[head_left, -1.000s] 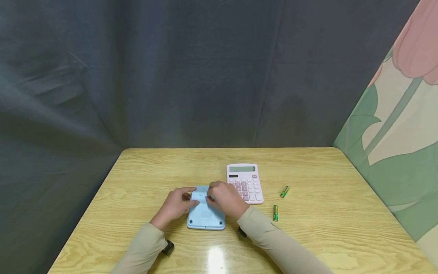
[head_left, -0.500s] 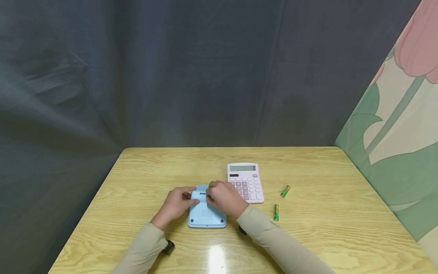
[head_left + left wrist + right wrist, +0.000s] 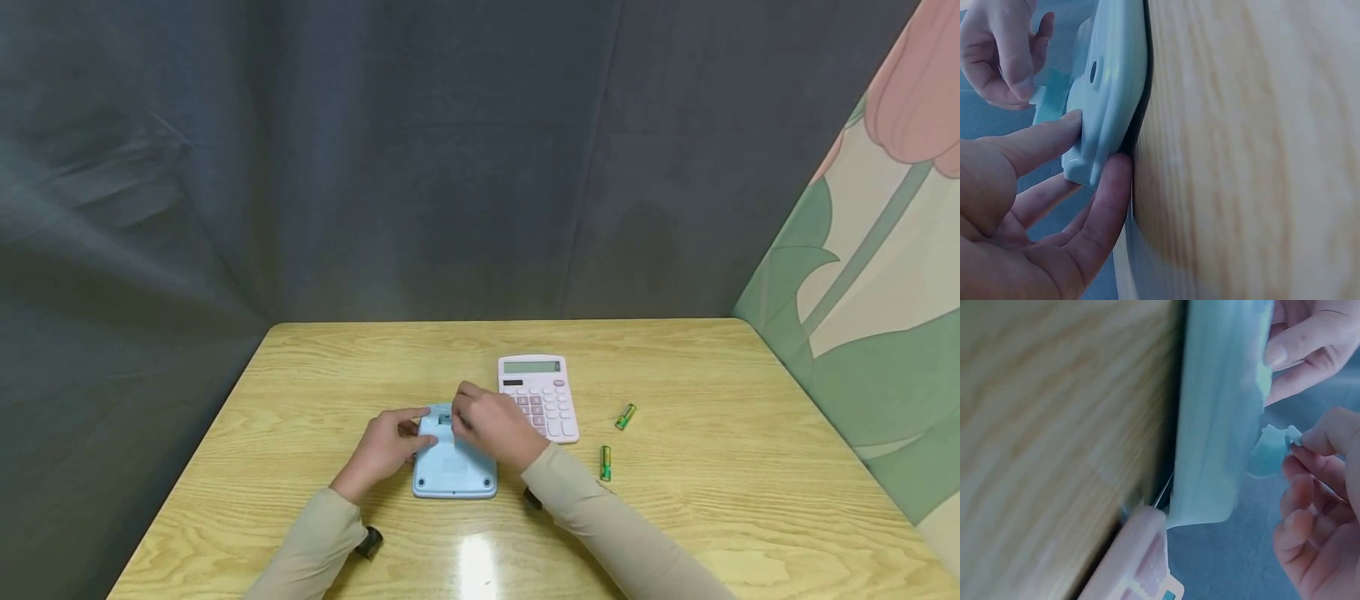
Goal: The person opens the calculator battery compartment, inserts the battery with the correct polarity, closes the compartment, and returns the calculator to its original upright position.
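Observation:
A light blue calculator (image 3: 453, 468) lies face down on the table, its back with round feet upward. My left hand (image 3: 384, 446) grips its upper left edge between thumb and fingers. In the right wrist view, my right hand (image 3: 1325, 500) pinches a small blue battery cover (image 3: 1268, 453) between thumb and index finger. The left wrist view shows this cover tilted up from the calculator's back. Beside the right fingers, part of the battery compartment (image 3: 445, 419) shows; the right hand hides the rest. What lies inside is too small to tell.
A pink calculator (image 3: 551, 408) lies face up just right of the blue one, partly behind the right hand. Two green batteries (image 3: 626, 417) rest on the wooden table (image 3: 712, 500) farther right. A dark curtain (image 3: 450, 167) hangs behind the table.
The battery cover has come up from the blue calculator's back, and a dark slit there has widened into an opening. My right hand has risen slightly with the cover; the left hand holds still.

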A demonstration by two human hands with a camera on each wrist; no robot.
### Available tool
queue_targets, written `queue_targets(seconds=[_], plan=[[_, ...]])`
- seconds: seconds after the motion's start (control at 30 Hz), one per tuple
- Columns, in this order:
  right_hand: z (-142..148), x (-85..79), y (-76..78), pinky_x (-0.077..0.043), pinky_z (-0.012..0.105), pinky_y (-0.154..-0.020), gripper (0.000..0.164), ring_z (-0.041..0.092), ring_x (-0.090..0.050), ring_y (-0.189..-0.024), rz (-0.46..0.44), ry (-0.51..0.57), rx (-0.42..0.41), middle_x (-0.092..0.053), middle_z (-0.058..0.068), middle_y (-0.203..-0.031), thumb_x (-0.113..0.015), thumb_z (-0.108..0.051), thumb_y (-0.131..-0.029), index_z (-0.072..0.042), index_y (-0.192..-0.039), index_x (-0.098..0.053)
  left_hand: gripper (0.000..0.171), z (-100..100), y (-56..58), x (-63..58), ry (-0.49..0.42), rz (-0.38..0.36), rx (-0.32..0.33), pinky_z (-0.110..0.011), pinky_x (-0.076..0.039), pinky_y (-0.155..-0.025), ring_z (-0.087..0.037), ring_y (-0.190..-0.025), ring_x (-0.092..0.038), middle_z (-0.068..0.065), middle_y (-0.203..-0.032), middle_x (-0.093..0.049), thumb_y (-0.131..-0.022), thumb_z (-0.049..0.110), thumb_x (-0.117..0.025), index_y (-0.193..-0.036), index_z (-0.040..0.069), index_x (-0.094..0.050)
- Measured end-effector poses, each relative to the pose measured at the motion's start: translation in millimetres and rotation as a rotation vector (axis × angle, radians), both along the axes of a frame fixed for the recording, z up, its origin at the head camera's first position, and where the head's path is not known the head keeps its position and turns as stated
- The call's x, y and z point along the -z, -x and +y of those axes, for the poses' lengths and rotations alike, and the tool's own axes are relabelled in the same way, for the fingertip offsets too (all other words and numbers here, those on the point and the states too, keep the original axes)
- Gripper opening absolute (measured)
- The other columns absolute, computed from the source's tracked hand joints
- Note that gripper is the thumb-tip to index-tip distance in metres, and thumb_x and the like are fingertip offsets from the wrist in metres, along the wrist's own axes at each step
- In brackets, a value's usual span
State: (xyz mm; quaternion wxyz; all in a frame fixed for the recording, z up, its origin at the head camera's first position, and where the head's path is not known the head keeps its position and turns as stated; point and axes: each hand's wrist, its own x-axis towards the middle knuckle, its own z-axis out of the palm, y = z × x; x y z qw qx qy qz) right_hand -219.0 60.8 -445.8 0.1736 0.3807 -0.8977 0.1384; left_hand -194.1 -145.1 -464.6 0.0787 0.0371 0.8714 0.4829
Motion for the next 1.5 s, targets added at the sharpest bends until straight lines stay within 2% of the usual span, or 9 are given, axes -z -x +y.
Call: queue_targets(seconds=[0.13,0.23,0.4,0.53,0.67,1.13,1.37,1.5], plan=[[6,-6.6,-3.1,-0.048,0.016,-0.054,0.01,0.003,-0.055,-0.067,-0.077,0.058,0.01,-0.062,-0.004,-0.092,-0.065,-0.015,-0.094,-0.012,-0.087,-0.072,0.048,0,-0.4,-1.0,-0.004,-0.002,-0.002,-0.028,-0.059,-0.06,-0.016,-0.074,-0.062,-0.011,-0.096,-0.065,-0.089,0.008,-0.076,-0.135,0.003,-0.062],[15,-11.1,-3.7,-0.047,0.017,-0.054,0.01,0.004,-0.055,-0.067,-0.096,0.079,0.029,-0.062,-0.004,-0.092,-0.065,-0.015,-0.094,-0.013,-0.087,-0.071,0.049,0,-0.8,-1.8,-0.005,-0.002,0.001,-0.028,-0.059,-0.061,-0.017,-0.074,-0.062,-0.012,-0.096,-0.064,-0.089,0.008,-0.076,-0.135,0.002,-0.062],[40,-12.0,1.4,-0.044,0.017,-0.052,0.01,0.004,-0.049,-0.064,-0.083,0.111,0.054,-0.06,-0.004,-0.09,-0.066,-0.012,-0.093,-0.013,-0.084,-0.069,0.05,0,0.7,-1.5,-0.006,0.001,0.0,-0.027,-0.059,-0.062,-0.017,-0.076,-0.061,-0.013,-0.098,-0.062,-0.089,0.008,-0.076,-0.136,0.001,-0.061],[65,-10.7,7.1,-0.044,0.019,-0.052,0.01,0.004,-0.048,-0.063,-0.068,0.12,0.106,-0.059,-0.005,-0.09,-0.067,-0.011,-0.091,-0.013,-0.082,-0.068,0.05,0,1.4,-0.2,-0.014,-0.001,-0.002,-0.027,-0.06,-0.062,-0.017,-0.077,-0.06,-0.013,-0.098,-0.061,-0.089,0.007,-0.076,-0.136,0.001,-0.061],[89,-9.5,11.5,-0.045,0.021,-0.053,0.009,0.005,-0.05,-0.066,-0.095,0.127,0.176,-0.062,-0.004,-0.089,-0.067,-0.008,-0.088,-0.012,-0.081,-0.07,0.05,1,1.4,0.2,-0.024,-0.01,-0.001,-0.028,-0.06,-0.062,-0.018,-0.077,-0.06,-0.013,-0.098,-0.061,-0.089,0.006,-0.075,-0.136,0.001,-0.06],[157,-5.3,20.8,-0.052,0.033,-0.055,0.006,0.013,-0.057,-0.068,-0.096,0.078,0.333,-0.065,0.004,-0.091,-0.069,-0.008,-0.087,-0.005,-0.083,-0.073,0.05,1,1.0,-2.2,-0.026,-0.01,-0.001,-0.028,-0.06,-0.063,-0.018,-0.076,-0.061,-0.013,-0.098,-0.061,-0.089,0.006,-0.075,-0.137,0.001,-0.06],[192,-7.4,27.0,-0.044,0.027,-0.044,0.012,0.012,-0.053,-0.058,-0.094,0.022,0.394,-0.065,0.01,-0.09,-0.069,-0.01,-0.089,-0.001,-0.084,-0.073,0.051,1,0.8,-3.4,-0.033,-0.02,-0.002,-0.028,-0.06,-0.064,-0.018,-0.077,-0.061,-0.013,-0.098,-0.061,-0.09,0.007,-0.075,-0.137,0.001,-0.059],[208,-7.8,31.0,-0.043,0.027,-0.043,0.013,0.012,-0.05,-0.055,-0.124,-0.009,0.435,-0.064,0.011,-0.088,-0.065,-0.009,-0.09,0.001,-0.084,-0.073,0.051,1,0.5,-3.5,-0.035,-0.024,-0.011,-0.029,-0.06,-0.064,-0.018,-0.077,-0.062,-0.014,-0.098,-0.061,-0.09,0.007,-0.075,-0.137,0.001,-0.059]])
